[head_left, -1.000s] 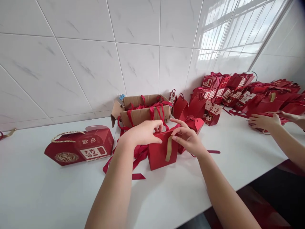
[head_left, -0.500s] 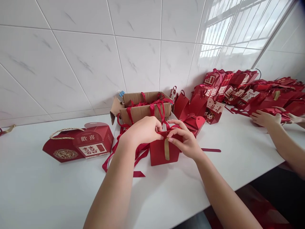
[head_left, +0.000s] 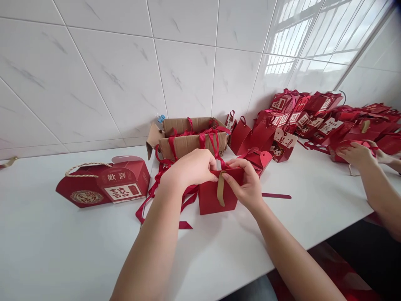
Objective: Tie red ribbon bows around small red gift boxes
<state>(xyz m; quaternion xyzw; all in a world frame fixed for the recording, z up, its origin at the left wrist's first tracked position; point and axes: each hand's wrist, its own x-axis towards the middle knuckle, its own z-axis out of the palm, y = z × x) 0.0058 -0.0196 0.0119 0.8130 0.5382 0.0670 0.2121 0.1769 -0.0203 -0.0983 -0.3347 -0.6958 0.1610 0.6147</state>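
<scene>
A small red gift box stands upright on the white table, directly in front of me. A gold ribbon hangs down its near face from the top edge. My left hand is closed at the box's upper left edge, its fingertips partly behind the top. On the other side, my right hand pinches the upper edge, thumb on the near face beside the ribbon's top end, fingers behind the panel. What the fingertips hold behind the box is hidden.
A cardboard box draped with red ribbons stands against the wall. A rope-handled red box sits at left. Red gift boxes are piled at back right, where a co-worker's hands handle one. The table's front edge runs along the lower right.
My right thumb has pressed down onto the near face by the gold ribbon's top, and the fingers have moved behind the edge. The co-worker's hands have shifted slightly.
</scene>
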